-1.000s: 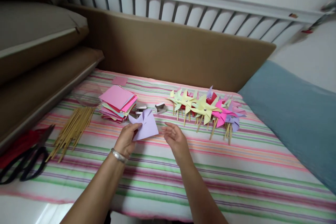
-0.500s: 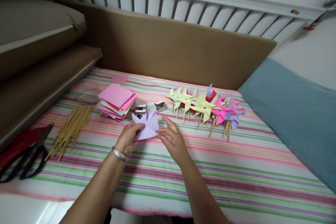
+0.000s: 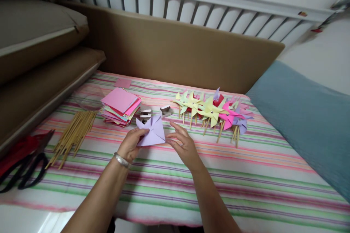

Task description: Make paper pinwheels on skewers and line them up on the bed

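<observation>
Purple paper [image 3: 156, 134], a sheet with cuts in it, is held by the left hand [image 3: 132, 143] above the striped cloth [image 3: 164, 198]. The thumb presses on its upper face, and the other fingers are mostly hidden, so this hand is clamped on the left part of the sheet. On the same wrist there is a silver bracelet [image 3: 122, 160]. The right hand [image 3: 184, 145] is just beside the right corner of the paper; its fingers are bent and apart, and one cannot tell whether a fingertip touches the corner. Behind the left hand lies a stack of coloured paper [image 3: 120, 101]. Farther to the left are thin sticks [image 3: 75, 133] and scissors [image 3: 34, 164] with black handles. To the right lie pinwheels [image 3: 212, 112], in yellow, pink and purple.
</observation>
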The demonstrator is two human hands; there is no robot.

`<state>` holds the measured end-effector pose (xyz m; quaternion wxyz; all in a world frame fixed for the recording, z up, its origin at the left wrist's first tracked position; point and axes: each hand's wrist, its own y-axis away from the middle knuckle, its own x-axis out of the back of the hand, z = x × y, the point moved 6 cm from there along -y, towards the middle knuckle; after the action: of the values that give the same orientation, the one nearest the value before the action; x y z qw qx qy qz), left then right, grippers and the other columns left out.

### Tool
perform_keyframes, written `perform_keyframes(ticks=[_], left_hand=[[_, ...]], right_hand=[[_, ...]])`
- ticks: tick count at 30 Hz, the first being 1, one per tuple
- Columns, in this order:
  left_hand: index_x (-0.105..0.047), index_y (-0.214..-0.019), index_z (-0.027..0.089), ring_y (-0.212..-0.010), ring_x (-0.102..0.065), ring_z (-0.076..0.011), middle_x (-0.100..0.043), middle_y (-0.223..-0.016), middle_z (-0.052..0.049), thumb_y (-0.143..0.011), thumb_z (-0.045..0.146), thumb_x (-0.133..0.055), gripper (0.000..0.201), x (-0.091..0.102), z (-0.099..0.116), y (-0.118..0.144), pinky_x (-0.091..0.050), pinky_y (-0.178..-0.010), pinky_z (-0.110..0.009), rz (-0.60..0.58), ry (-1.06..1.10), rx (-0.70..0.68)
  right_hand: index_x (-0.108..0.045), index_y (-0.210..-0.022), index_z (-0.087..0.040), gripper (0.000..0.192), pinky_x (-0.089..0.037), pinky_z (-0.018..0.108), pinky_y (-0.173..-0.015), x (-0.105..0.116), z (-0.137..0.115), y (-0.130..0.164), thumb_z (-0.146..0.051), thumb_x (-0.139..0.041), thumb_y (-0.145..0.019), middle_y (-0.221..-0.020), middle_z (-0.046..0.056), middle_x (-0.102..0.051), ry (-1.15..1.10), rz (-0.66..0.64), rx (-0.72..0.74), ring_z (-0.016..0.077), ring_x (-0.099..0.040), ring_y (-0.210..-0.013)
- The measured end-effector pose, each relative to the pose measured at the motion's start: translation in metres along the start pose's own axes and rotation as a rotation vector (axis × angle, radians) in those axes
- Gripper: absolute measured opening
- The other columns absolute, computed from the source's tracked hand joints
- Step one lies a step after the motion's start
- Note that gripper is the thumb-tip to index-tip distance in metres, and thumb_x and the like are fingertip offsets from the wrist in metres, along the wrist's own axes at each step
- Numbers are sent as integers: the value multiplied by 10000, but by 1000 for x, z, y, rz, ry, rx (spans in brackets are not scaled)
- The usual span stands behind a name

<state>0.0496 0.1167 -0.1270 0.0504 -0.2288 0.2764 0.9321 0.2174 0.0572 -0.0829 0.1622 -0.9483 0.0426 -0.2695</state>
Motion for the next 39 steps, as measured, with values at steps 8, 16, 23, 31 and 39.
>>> perform_keyframes(ticks=[8, 16, 23, 31, 39], left_hand=[[-667, -648, 102, -531, -588, -138, -677, -583, -39, -492, 161, -726, 176, 0, -1, -1, -445, -536, -240, -10, -1, 4], [-647, -608, 116, -479, -551, -129, -633, -514, -13, -482, 203, -744, 182, -12, -6, 7, -397, -495, -235, -13, -91, -18], [-655, -627, 113, -490, -553, -128, -633, -515, -10, -489, 216, -745, 195, -11, -10, 5, -401, -506, -233, -32, -92, -20], [-652, -587, 109, -470, -542, -127, -638, -512, -24, -490, 220, -743, 174, -11, -8, 4, -393, -494, -234, -47, -135, -50], [-696, -690, 106, -515, -563, -131, -682, -616, -46, -507, 247, -752, 238, -16, -18, 2, -396, -521, -233, -81, -212, -117]], right_hand=[[-689, -924, -278, 163, -380, 413, -1018, -4, -1, 0, -235, -572, -819, -1387, 46, -428, -42, -46, -12, 234, -371, -1289], [-695, -808, -267, 136, -273, 454, -1081, -7, -9, -2, -197, -579, -804, -1438, 4, -369, 26, -15, 31, 236, -279, -1344], [-692, -885, -261, 161, -262, 419, -1090, -10, -10, -1, -219, -548, -828, -1497, 3, -247, 3, -84, 30, 226, -234, -1369], [-704, -808, -260, 151, -219, 441, -1101, -9, -15, -2, -187, -572, -804, -1478, -1, -297, 69, -126, 61, 225, -202, -1379], [-675, -763, -236, 72, -235, 479, -1085, -14, -7, -4, -229, -607, -783, -1425, 43, -397, 61, -8, -46, 239, -246, -1361]])
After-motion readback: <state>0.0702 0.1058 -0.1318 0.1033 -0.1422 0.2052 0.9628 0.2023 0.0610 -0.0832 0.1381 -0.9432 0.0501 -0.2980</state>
